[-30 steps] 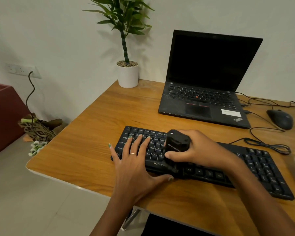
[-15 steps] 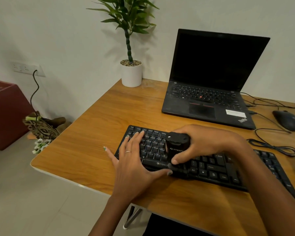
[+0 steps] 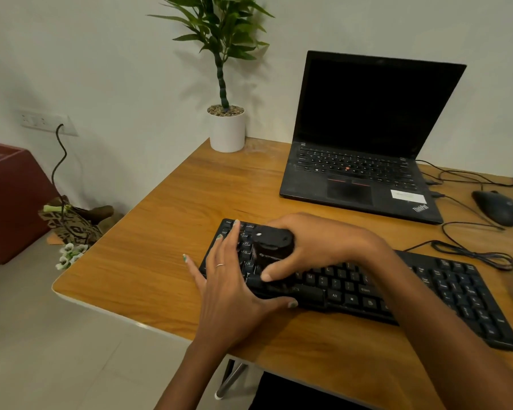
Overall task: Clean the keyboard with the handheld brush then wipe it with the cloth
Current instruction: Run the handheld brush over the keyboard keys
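Black corded keyboard (image 3: pixel 397 288) lying lower centre on the wooden tabletop (image 3: pixel 166 232). Right hand (image 3: pixel 317 244), grip closed round the black handheld brush (image 3: pixel 271 242), works its left keys; left hand (image 3: pixel 231 285) rests flat, fingers straight, beside it. Black open laptop (image 3: pixel 365 143), upper right.

Soft, even indoor light; plant (image 3: pixel 219 39) shadow on wall, wide-angle bending, slight blur.

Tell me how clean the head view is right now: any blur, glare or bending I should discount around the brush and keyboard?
Head view: the brush and right hand are softly motion-blurred, so the brush's lettering is unreadable; keyboard legends smear toward the right edge; wide-angle bending curves the desk edge; lighting is soft and even, no glare; the plant casts a faint wall shadow; the left hand is fairly sharp.
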Available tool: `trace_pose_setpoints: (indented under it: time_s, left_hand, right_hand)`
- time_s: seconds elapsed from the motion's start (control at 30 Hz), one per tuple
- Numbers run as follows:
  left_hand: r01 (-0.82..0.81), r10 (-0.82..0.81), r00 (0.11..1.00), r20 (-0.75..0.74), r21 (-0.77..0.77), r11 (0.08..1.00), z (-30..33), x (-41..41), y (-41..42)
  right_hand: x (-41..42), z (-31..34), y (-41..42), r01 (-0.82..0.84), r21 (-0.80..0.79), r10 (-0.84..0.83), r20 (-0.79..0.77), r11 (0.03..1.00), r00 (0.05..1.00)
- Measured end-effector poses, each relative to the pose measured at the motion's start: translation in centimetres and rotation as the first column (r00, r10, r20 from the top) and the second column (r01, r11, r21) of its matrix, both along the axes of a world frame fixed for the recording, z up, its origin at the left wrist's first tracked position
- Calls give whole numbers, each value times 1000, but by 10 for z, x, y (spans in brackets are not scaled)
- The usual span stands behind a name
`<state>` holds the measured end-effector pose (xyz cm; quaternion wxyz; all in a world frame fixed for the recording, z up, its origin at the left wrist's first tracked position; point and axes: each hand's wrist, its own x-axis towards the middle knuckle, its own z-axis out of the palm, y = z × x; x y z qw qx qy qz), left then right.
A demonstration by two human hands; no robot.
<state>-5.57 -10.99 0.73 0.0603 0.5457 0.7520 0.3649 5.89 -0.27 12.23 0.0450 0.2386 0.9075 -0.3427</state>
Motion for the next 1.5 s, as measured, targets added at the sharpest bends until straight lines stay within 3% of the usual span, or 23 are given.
trace_pose_setpoints:
  time_s: [0.07, 0.13, 0.3, 0.37, 0.5, 0.6, 0.7, 0.77, 0.87, 1.03, 1.13, 1.3, 1.43, 1.5]
  left_hand:
    - [-13, 13, 1000, -21, -15, 1000, -2, 0, 2]
    - [-14, 14, 1000, -16, -7, 1000, -1, 0, 2]
    - [3, -2, 999, -38, 21, 1000, 0, 0, 1]
    - [12, -10, 997, -74, 22, 1000, -1, 0, 1]
    - [67, -67, 988, -136, -10, 998, -4, 2, 3]
    - [102, -111, 973, -205, -55, 993, -5, 6, 4]
    - [117, -132, 957, -258, -73, 990, -6, 7, 5]
    - [128, -142, 952, -273, -68, 989, -7, 7, 4]
    - [141, -155, 946, -284, -69, 988, -10, 7, 5]
    - [152, -162, 943, -291, -55, 987, -12, 7, 5]
    - [164, -172, 942, -287, -51, 985, -13, 6, 4]
    - [163, -168, 943, -288, -42, 986, -16, 6, 6]
    - [162, -170, 941, -294, -51, 985, -16, 6, 5]
    - [161, -169, 941, -293, -53, 986, -15, 7, 5]
  right_hand:
    - [-12, -13, -9, 8, 12, -7, -151, 1000, 989]
    - [-12, -18, -11, 36, -16, -39, -200, 999, 979]
    - [35, 2, 17, 73, -54, -67, 109, 996, 992]
    - [55, 6, 27, 159, -109, -143, 138, 981, 980]
    - [64, -11, 30, 484, -17, -482, -112, 875, 869]
    - [56, -25, 16, 485, 0, -474, -207, 874, 856]
    - [58, -16, 16, 461, -127, -474, -110, 878, 873]
    - [57, -15, 22, 534, -111, -545, -140, 838, 827]
    - [47, -30, 20, 659, -1, -628, -303, 752, 717]
    - [48, -31, 25, 606, -165, -628, -230, 778, 744]
    - [44, -36, 29, 706, -6, -659, -363, 708, 658]
    - [44, -32, 30, 570, -197, -603, -243, 798, 760]
    - [33, -39, 36, 694, -22, -643, -400, 719, 653]
    - [28, -37, 37, 650, -64, -630, -334, 757, 701]
